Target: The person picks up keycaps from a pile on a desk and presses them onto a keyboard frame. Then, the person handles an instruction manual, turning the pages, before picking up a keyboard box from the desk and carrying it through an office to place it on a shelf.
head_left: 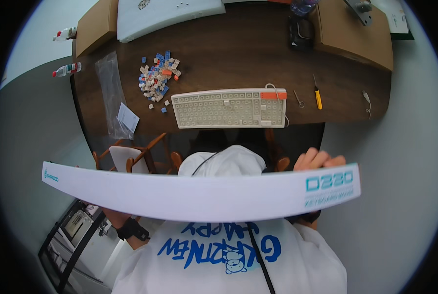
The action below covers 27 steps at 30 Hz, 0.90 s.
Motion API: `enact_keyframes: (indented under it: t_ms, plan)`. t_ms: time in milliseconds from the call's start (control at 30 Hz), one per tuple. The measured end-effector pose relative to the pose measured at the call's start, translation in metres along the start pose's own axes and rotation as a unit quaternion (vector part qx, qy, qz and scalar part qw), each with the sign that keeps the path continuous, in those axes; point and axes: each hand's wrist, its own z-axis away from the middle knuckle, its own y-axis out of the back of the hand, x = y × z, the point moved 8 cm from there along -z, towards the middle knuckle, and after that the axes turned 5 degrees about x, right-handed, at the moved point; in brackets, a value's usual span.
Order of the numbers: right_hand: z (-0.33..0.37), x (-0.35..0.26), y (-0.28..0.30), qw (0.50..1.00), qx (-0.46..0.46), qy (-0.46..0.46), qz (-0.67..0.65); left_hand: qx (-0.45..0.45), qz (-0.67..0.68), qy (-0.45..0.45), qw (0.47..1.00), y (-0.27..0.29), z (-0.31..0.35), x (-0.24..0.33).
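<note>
From where I stand, the person's right grip (319,159) is curled over the upper edge of a long white box (199,196), grasping it near its right end. The left grip (114,215) is mostly hidden behind the box, below a black wristband (133,230), so I can't tell how its fingers sit. The box is held crosswise in front of the person's white shirt (233,259), teal print at both ends of its face.

Beyond it, on the dark counter (238,54), lies a cream keyboard (214,110) with most keycaps off and an orange section at its upper right corner. A heap of white, blue and orange keycaps (157,78) sits to its upper left, with a clear plastic bag (110,83) farther left. To the right lie a small wire tool (299,99), a yellow-handled screwdriver (318,95) and a short white cable (367,104). Cardboard boxes (354,36) stand at the far corners.
</note>
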Motion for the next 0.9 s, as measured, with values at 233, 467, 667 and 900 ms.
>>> enact_keyframes:
  t_ms: [233,467,667,900]
  plan:
    - [-0.023,0.005,0.065,0.995,0.048,-0.042,-0.083,0.095,-0.065,-0.063,0.991,-0.058,0.001,0.045]
    - [-0.05,-0.007,-0.002,0.994,0.073,-0.028,0.078,-0.034,-0.026,-0.017,0.999,-0.019,-0.059,0.016]
    - [-0.089,0.032,-0.076,0.997,-0.007,-0.012,0.075,-0.054,0.072,-0.003,0.996,0.015,-0.126,0.001]
    - [-0.124,0.071,-0.225,0.97,-0.074,0.066,0.222,-0.113,-0.088,-0.217,0.966,0.105,-0.26,-0.032]
